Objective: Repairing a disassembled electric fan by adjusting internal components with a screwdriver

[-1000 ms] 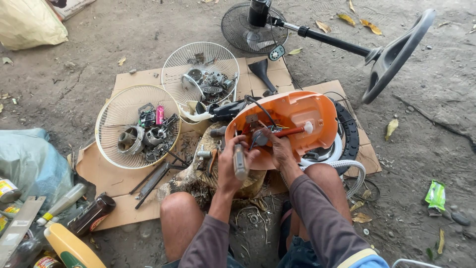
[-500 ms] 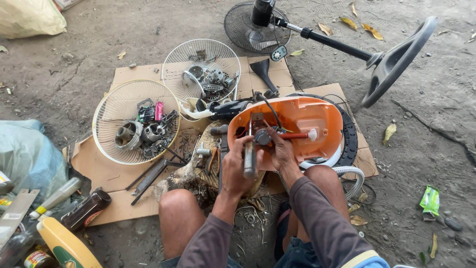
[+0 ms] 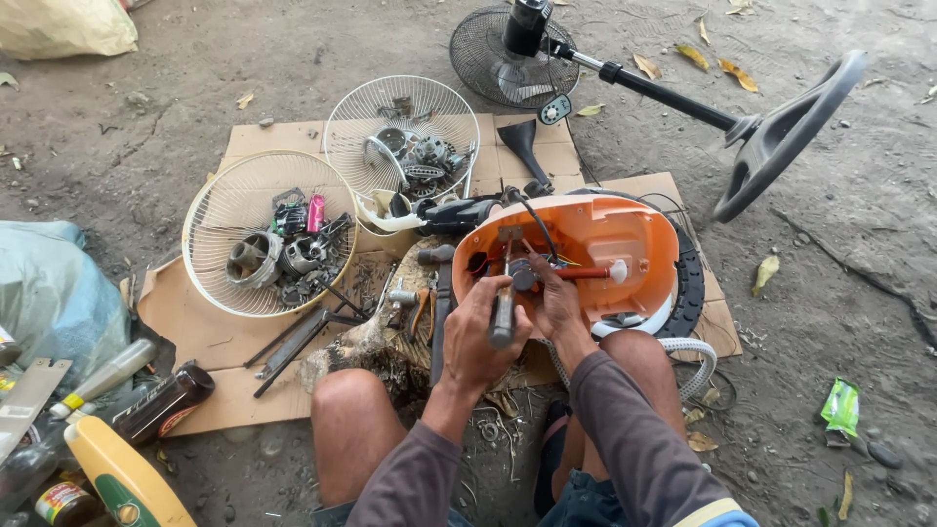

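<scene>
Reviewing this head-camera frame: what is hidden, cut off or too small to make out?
- Tool tip: the left hand grips a tool handle; its tip is lost among parts inside the orange housing.
- Right hand fingertips: hidden inside the housing.
- Yellow bottle: cut by the bottom edge.
- Parts in the fan guards: too small.

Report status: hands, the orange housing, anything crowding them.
Left hand grips a tool handle. Right hand inside orange housing. White hose beside knee.
</scene>
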